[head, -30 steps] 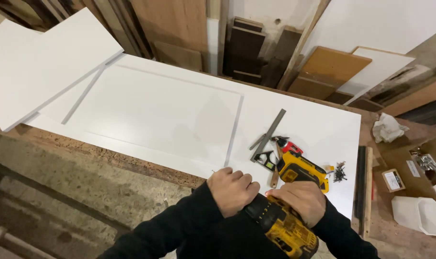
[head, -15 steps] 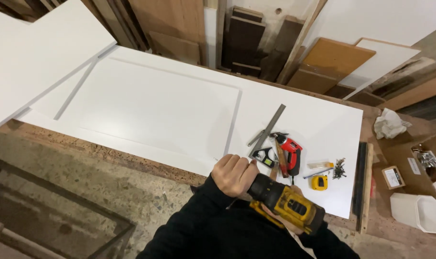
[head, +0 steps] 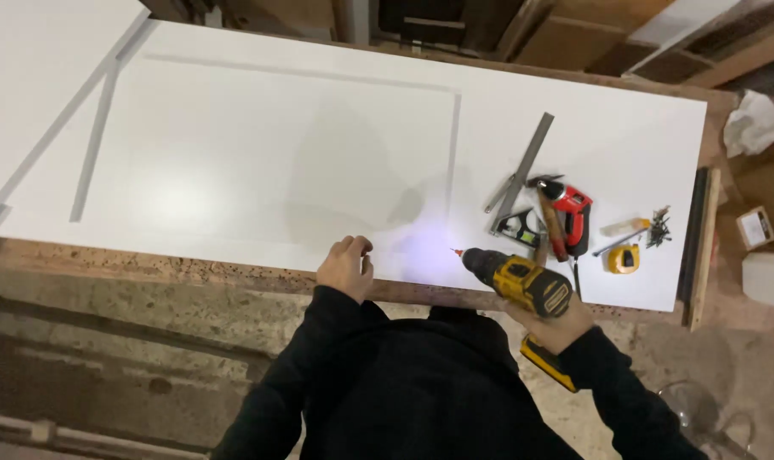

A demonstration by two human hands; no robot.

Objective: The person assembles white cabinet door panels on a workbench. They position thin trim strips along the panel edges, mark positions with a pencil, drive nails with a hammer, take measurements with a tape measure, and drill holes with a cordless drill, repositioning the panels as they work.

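Left hand (head: 346,267) now off the cordless drill (head: 523,285), fingers curling loosely on white door panel (head: 259,145); right hand (head: 556,328) fingers gripping drill, bit pointing left along panel edge.

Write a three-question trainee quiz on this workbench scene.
1. True or false: the right hand holds the yellow drill.
2. Where does the left hand rest? A) on the red screwdriver B) at the near edge of the white panel C) on the tape measure
3. Fill in: the drill's tip points toward the ____ panel.

Key: 1 true. 2 B; the red screwdriver and yellow tape measure lie untouched further right, beside the metal square. 3 white.
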